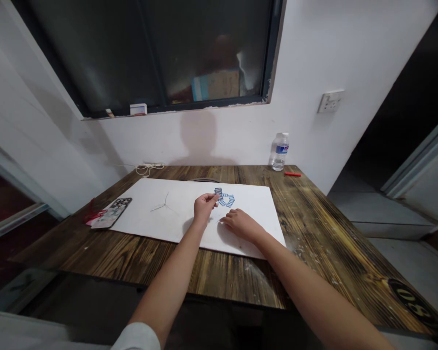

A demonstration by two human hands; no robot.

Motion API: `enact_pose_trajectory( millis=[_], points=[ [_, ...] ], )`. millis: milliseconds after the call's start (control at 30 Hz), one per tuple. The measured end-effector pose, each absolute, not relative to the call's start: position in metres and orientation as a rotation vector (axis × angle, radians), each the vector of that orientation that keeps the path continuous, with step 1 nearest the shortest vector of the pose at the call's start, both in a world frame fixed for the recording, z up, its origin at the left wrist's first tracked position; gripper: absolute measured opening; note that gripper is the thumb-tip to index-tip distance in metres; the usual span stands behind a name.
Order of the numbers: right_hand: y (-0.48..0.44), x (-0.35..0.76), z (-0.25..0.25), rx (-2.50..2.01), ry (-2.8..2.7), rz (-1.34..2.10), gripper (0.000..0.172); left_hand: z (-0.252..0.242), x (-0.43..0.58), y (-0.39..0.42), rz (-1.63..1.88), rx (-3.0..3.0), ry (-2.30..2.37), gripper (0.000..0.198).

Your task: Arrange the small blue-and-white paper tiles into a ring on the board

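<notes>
A large white sheet of paper (pixel 160 214) lies on the wooden table (pixel 314 228). Several small blue-and-white pieces (pixel 227 199) lie on the sheet in a ring shape. My left hand (pixel 204 206) is raised a little over the sheet, its thumb and fingers pinched on one small blue piece at the left side of the ring. My right hand (pixel 239 224) rests on the sheet just in front of the ring, fingers curled and fingertips pressed down on the paper; whether it holds anything is hidden.
A phone (pixel 112 212) lies at the sheet's left edge over something red. A water bottle (pixel 279 151) and a red pen (pixel 292 174) stand at the back right by the wall. A white cord (pixel 149 168) lies at the back left. A doorway opens to the right.
</notes>
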State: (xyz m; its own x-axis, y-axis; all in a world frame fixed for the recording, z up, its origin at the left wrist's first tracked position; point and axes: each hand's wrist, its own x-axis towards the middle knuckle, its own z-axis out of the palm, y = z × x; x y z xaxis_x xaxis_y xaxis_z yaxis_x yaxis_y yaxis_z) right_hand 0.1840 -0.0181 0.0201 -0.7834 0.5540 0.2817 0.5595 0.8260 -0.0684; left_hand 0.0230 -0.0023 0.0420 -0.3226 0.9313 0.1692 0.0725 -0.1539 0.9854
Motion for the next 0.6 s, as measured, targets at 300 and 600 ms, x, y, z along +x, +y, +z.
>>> enact_pose_trajectory(
  millis=[300,600],
  points=[
    [-0.0121,0.1879,0.0191,-0.764,-2.734,0.076,0.026,0.0426,0.0227,-0.0028,1.545,1.191,1.399,0.031],
    [-0.013,0.1869,0.0182,-0.734,-2.732,0.016,0.018,0.0429,0.0235,-0.0033,1.544,1.203,1.406,0.032]
  ],
)
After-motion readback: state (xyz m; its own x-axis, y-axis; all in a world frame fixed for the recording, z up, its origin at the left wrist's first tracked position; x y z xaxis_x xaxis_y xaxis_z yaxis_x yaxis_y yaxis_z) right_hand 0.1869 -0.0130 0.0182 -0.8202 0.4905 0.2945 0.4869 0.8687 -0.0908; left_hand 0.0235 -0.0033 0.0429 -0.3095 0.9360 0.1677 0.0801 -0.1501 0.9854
